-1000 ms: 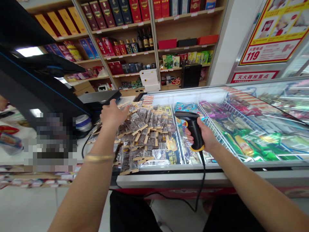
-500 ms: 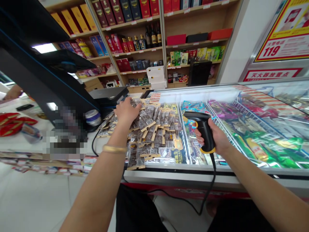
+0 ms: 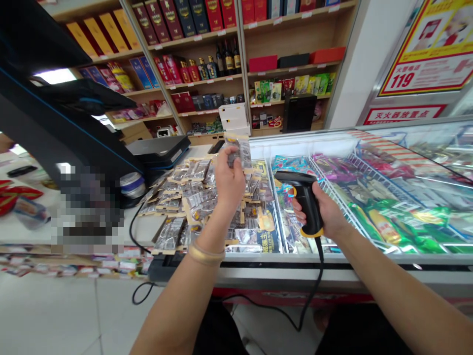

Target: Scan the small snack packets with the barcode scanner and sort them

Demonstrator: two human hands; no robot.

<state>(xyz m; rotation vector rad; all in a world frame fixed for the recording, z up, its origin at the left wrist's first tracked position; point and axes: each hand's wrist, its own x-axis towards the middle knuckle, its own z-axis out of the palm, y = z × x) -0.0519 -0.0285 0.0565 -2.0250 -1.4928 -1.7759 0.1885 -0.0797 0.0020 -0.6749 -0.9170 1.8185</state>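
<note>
My left hand (image 3: 229, 180) is closed on a small clear packet (image 3: 242, 150) with dark contents, lifted above the pile. Beneath it and to the left spreads a heap of similar packets (image 3: 173, 190) with tan strips, lying over the counter and the freezer's left end. A black barcode scanner (image 3: 310, 204) with yellow trim is gripped in my right hand (image 3: 328, 213), its head pointing left towards the raised packet, a gap between them. From the scanner's handle a black cable (image 3: 318, 276) hangs down in front of the freezer.
The open chest freezer (image 3: 369, 256) holds bagged ice creams in wire baskets. To the left stand a dark checkout terminal (image 3: 48, 123), a flat black device (image 3: 160, 150) and a round tub (image 3: 132, 187). Shelves (image 3: 195, 37) of boxes and bottles line the back.
My left hand has moved right from the far part of the heap and raised a packet. Part of the heap has shifted left. The scanner stays in my right hand.
</note>
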